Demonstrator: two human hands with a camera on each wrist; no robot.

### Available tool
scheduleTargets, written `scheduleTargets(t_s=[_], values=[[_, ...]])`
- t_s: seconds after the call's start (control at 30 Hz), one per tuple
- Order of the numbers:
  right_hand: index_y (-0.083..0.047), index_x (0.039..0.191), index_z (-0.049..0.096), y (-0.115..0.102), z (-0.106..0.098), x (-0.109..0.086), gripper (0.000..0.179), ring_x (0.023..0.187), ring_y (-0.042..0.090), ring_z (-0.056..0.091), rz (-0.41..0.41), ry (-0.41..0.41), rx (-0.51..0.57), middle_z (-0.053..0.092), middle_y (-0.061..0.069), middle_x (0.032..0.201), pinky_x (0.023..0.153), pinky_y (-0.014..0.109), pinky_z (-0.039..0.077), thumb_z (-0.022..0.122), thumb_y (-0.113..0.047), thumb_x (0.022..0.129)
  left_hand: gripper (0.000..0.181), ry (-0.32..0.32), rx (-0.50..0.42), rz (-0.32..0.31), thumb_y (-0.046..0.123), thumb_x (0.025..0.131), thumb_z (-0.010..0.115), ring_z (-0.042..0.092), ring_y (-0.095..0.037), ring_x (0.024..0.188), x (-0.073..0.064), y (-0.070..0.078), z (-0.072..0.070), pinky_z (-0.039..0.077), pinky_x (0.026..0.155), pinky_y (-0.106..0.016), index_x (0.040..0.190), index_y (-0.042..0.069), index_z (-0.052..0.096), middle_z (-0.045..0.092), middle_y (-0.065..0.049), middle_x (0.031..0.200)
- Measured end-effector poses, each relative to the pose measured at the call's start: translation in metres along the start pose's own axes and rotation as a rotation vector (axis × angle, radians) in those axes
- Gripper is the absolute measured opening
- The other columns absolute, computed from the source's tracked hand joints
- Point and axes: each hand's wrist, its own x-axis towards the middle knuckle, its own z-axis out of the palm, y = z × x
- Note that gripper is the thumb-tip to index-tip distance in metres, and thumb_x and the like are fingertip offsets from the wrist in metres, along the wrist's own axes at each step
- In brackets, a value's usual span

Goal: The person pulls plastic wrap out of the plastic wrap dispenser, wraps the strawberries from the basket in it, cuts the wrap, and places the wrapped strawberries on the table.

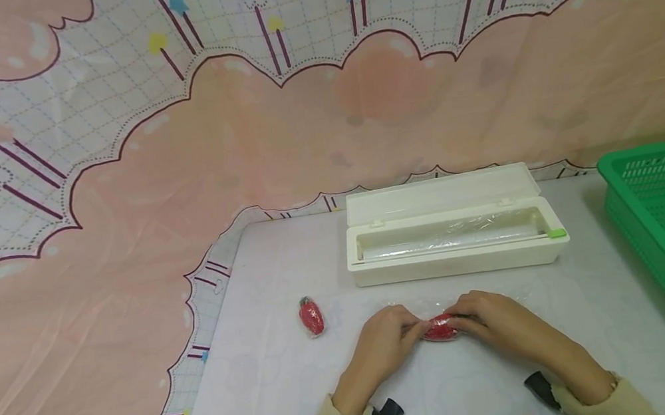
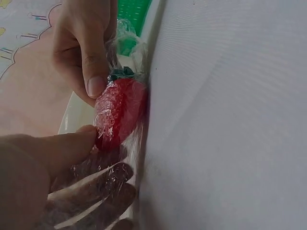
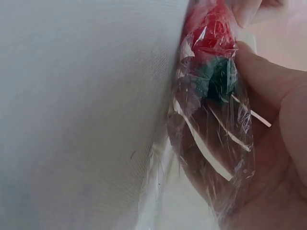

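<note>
A red strawberry (image 1: pixel 440 328) with a green leaf cap lies in clear cling film (image 3: pixel 192 124), low over the white table, between both hands. My left hand (image 1: pixel 386 341) pinches its pointed end, the thumb on the red side and the fingers behind the film in the left wrist view. At the leaf end, my right hand (image 1: pixel 493 317) holds the fruit with its thumb against it, and loose film trails over its fingers in the right wrist view. Another wrapped strawberry (image 1: pixel 311 316) rests on the table to the left of the hands.
Behind the hands stands a white cling film box (image 1: pixel 458 265), its lid raised and a film roll (image 1: pixel 449 235) inside. A green plastic basket (image 1: pixel 641 224) is at the right edge. Patterned cloth (image 1: pixel 278 139) hangs behind the table (image 1: pixel 254 389).
</note>
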Motion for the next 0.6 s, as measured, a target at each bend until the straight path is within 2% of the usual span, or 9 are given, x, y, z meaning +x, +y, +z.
scheduleTargets(t_s=[0.1, 0.2, 0.33, 0.47, 0.6], values=[[-0.022, 0.104, 0.076, 0.0005, 0.0003, 0.0001, 0.014, 0.087, 0.000, 0.060, -0.005, -0.003, -0.011, 0.064, -0.021, 0.092, 0.077, 0.030, 0.054, 0.067, -0.027, 0.094, 0.014, 0.060, 0.024, 0.030, 0.031, 0.091, 0.073, 0.063, -0.004, 0.089, -0.0002, 0.0010, -0.0004, 0.051, 0.075, -0.019, 0.097, 0.021, 0.080, 0.071, 0.011, 0.092], [-0.021, 0.103, 0.076, 0.0003, -0.0004, -0.0001, 0.013, 0.086, -0.001, 0.059, -0.004, -0.002, -0.025, 0.063, -0.020, 0.090, 0.077, 0.030, 0.054, 0.067, -0.024, 0.094, 0.019, 0.111, 0.048, 0.106, 0.029, 0.086, 0.078, 0.063, -0.007, 0.097, -0.0008, 0.0024, -0.0009, 0.051, 0.083, -0.020, 0.103, 0.021, 0.079, 0.071, 0.009, 0.100], [-0.019, 0.102, 0.077, -0.0009, -0.0012, 0.0013, 0.013, 0.080, -0.004, 0.055, 0.023, -0.007, -0.007, 0.061, -0.020, 0.086, 0.070, 0.026, 0.051, 0.069, -0.023, 0.093, 0.028, 0.099, 0.056, 0.193, 0.029, 0.082, 0.081, 0.061, -0.006, 0.096, -0.0014, 0.0043, -0.0001, 0.049, 0.084, -0.016, 0.108, 0.021, 0.077, 0.070, 0.009, 0.102], [-0.022, 0.100, 0.077, -0.0035, -0.0017, 0.0035, 0.012, 0.078, -0.004, 0.055, 0.058, 0.027, -0.005, 0.061, -0.021, 0.087, 0.069, 0.024, 0.051, 0.073, -0.025, 0.089, 0.032, 0.062, 0.026, 0.180, 0.027, 0.081, 0.082, 0.060, -0.006, 0.095, -0.0002, 0.0057, 0.0022, 0.048, 0.084, -0.015, 0.112, 0.019, 0.077, 0.070, 0.009, 0.101], [-0.026, 0.101, 0.076, -0.0045, -0.0023, 0.0031, 0.014, 0.087, 0.000, 0.061, 0.018, 0.084, -0.039, 0.064, -0.021, 0.093, 0.077, 0.031, 0.055, 0.076, -0.024, 0.087, 0.031, 0.047, 0.027, 0.153, 0.029, 0.084, 0.078, 0.061, -0.007, 0.095, 0.0008, 0.0050, 0.0042, 0.049, 0.083, -0.017, 0.113, 0.018, 0.077, 0.070, 0.007, 0.100]])
